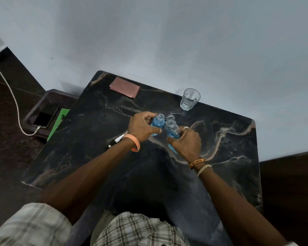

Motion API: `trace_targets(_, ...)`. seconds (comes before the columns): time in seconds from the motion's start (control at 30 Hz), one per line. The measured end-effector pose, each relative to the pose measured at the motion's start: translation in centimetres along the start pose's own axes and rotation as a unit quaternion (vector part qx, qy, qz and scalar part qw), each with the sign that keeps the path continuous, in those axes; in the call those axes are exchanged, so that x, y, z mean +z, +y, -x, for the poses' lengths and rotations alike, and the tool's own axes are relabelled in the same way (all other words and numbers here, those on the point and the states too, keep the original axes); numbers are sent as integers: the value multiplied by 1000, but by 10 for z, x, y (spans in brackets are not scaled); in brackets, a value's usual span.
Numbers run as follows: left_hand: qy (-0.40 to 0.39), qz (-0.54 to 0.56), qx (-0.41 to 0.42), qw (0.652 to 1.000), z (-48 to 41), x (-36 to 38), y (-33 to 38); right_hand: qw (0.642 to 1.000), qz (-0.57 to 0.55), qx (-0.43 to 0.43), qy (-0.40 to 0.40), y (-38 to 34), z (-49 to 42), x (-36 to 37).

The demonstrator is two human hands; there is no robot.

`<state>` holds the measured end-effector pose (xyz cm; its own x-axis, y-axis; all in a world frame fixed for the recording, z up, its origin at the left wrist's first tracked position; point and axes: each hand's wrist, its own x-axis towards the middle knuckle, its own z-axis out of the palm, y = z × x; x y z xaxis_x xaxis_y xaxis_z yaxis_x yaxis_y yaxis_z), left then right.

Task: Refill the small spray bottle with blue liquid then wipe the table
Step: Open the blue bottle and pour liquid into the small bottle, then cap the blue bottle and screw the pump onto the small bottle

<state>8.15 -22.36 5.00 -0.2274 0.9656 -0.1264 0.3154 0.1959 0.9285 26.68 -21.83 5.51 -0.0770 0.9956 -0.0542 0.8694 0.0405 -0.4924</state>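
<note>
Bottles fill both my hands over the middle of the dark marbled bench (pixel 75 153). My left hand (pixel 140 126) grips the small bottle (pixel 157 123), with my fingers (pixel 148 115) curled round its far side and my thumb pressed on the near side. It is uncapped, stands about upright and shows blue liquid through most of its body. I cannot tell whether its base rests on the bench. My right hand (pixel 187 142) is wrapped round the larger bottle (pixel 172 129), which also holds blue liquid and bears a blue label. It is tilted, with its open neck leaning away from me, just beside the small bottle's mouth, and its base sticks out below my palm. I cannot tell whether the two necks touch.

By my left wrist, close to the orange wristband (pixel 134 143), a white and black piece (pixel 114 142) lies on the bench. A folded pink cloth (pixel 124 89) lies flat near the far left corner. A clear glass (pixel 189 99) with a little clear liquid stands near the far edge, beyond my right hand. Off the bench's left side, a dark tray (pixel 50 94) holds a phone (pixel 46 118) with a white cable (pixel 11 93) plugged in, and a green sheet (pixel 58 123) shows beside it
</note>
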Motion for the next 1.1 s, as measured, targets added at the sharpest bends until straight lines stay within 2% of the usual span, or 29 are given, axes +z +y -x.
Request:
trace_targets(0.2, -4, -35, -26, 999, 1, 0, -40, 999, 7, -3, -31, 7, 7, 35)
trace_targets(0.53, -29, -55, -41, 997, -1, 11, -68, 999, 21, 9, -47, 12, 6, 45)
trace_targets(1.1, -49, -56, -49, 996, 6, 29, -79, 999, -20, 16, -46, 14, 19, 46)
